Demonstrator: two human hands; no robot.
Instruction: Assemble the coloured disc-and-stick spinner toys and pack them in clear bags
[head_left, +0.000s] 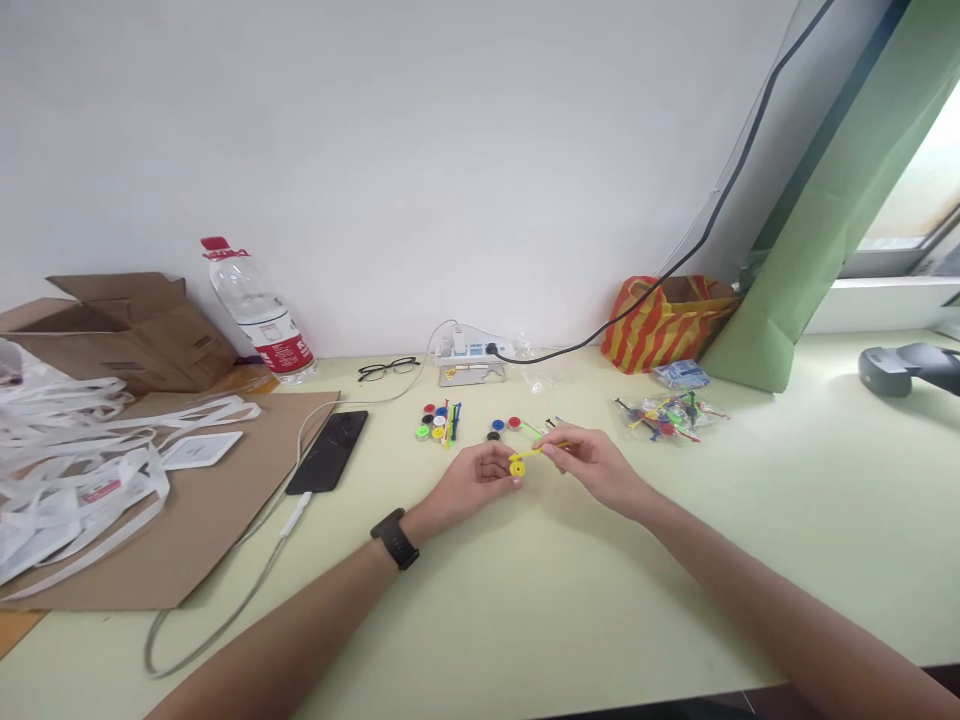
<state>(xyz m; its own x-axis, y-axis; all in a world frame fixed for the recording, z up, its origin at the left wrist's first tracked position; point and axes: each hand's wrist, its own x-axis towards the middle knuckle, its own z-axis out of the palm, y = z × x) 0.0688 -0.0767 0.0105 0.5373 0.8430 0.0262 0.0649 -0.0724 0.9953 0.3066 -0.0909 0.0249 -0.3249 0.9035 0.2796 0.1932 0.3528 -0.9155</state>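
Note:
My left hand [474,482] is closed around the edge of a small round yellow disc [517,468] with a hole at its centre. Between the fingertips of my right hand [592,465] is a thin yellow plastic stick [534,453], its tip close to the disc; whether they touch I cannot tell. Just behind the hands lie a blue disc [498,426], a red disc [514,424] and a black disc [493,436]. A few thin sticks there are partly hidden by my right hand. Left of them, several coloured discs [429,421] lie beside a row of coloured sticks [453,423].
A clear bag of coloured parts [670,416] lies to the right, before a striped bag [660,325]. Leftward are a phone [328,452] on a cable, a cardboard sheet [247,470], a bottle [270,325] and a box [142,340]. Glasses [388,369] and a power strip [472,346] sit by the wall.

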